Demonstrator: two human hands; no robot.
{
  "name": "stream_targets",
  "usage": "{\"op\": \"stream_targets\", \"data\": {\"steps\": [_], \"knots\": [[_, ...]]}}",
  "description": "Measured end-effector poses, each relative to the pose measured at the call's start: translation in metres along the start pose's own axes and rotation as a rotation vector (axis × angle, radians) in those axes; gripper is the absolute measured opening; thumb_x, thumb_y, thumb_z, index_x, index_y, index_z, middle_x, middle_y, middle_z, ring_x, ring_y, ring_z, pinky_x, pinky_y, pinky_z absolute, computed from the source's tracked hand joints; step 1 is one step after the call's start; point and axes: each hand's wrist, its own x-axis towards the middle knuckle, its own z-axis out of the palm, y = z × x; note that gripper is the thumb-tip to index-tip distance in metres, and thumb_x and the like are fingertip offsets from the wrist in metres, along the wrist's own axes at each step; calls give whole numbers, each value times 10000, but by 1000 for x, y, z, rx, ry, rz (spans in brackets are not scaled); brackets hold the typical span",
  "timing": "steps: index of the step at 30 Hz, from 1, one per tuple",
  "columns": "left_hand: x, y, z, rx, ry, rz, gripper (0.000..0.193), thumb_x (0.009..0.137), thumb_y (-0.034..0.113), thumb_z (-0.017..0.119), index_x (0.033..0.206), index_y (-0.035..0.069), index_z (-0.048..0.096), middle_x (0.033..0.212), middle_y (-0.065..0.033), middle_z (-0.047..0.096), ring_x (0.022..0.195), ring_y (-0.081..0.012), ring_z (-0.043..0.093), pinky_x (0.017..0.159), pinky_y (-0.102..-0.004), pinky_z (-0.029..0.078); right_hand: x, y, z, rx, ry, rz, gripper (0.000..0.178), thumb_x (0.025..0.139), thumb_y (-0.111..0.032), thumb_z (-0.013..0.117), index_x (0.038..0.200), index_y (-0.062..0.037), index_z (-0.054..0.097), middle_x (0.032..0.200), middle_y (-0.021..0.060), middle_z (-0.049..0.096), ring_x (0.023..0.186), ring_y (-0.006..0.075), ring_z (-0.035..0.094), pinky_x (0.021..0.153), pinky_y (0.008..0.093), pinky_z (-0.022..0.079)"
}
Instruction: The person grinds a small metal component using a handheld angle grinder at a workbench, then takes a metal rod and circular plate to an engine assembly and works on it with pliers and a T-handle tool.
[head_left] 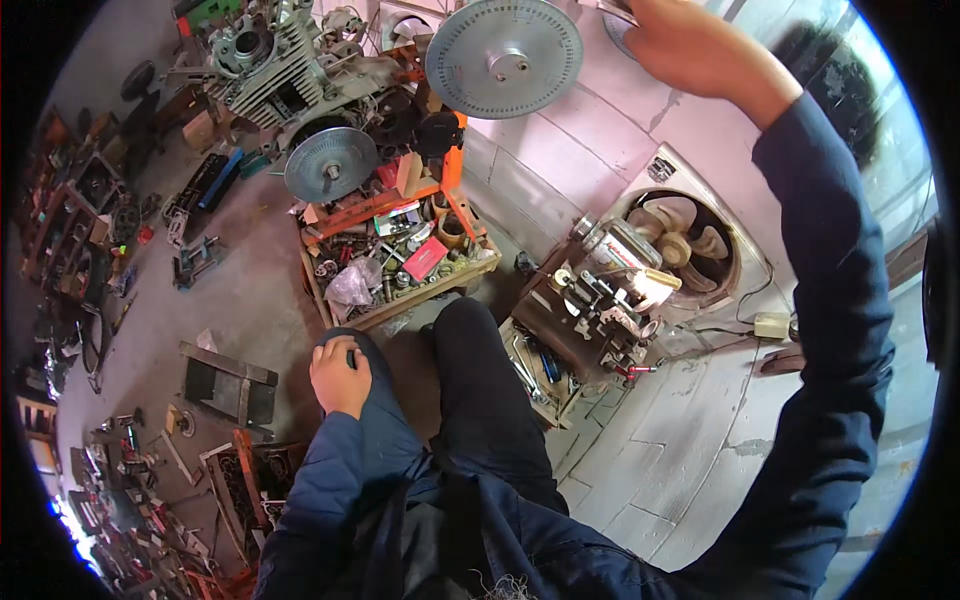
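My left hand (340, 377) rests on my left knee with its fingers curled. A small dark thing (351, 358) shows between the fingers, too small to name. My raised right hand (672, 45) is at the top edge, fingers bent and partly cut off. They close round something by a thin metal piece (612, 10), which I cannot make out. Just below the fingers shows part of a grey round plate (622, 38). Left of it is a large graduated metal disc (505, 95) with a central hub. A smaller graduated disc (330, 185) stands further left, below a finned engine block (285, 85).
A wooden tray (425, 292) of loose parts lies ahead of my knees. To the right are a small machine (600, 300) and a fan (715, 245) against the white block wall (640, 470). A metal frame (228, 388) and scattered parts lie on the left floor.
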Motion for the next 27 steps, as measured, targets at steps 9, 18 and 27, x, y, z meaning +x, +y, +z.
{"op": "stream_targets", "data": {"steps": [9,18,27], "knots": [[2,-1,-4,50,5,0,93,791,144,670,874,105,679,1054,25,692,994,-248,602,874,-410,481,-15,-102,-2,2682,428,797,92,865,-30,507,942,13,533,882,136,630,697,193,631,585,321,540],[5,11,-3,57,-4,2,93,782,117,670,866,82,689,1028,-18,700,971,-280,612,873,-413,492,41,-119,-7,3367,782,89,323,865,-44,400,1154,84,466,1274,327,558,1151,445,615,971,528,548],[4,10,-7,51,-3,-9,110,784,109,667,878,55,690,1034,-58,706,972,-306,620,880,-420,504,46,-92,-8,3464,774,0,463,888,-40,352,1321,117,303,1322,377,438,1224,524,529,1019,638,498]]}}
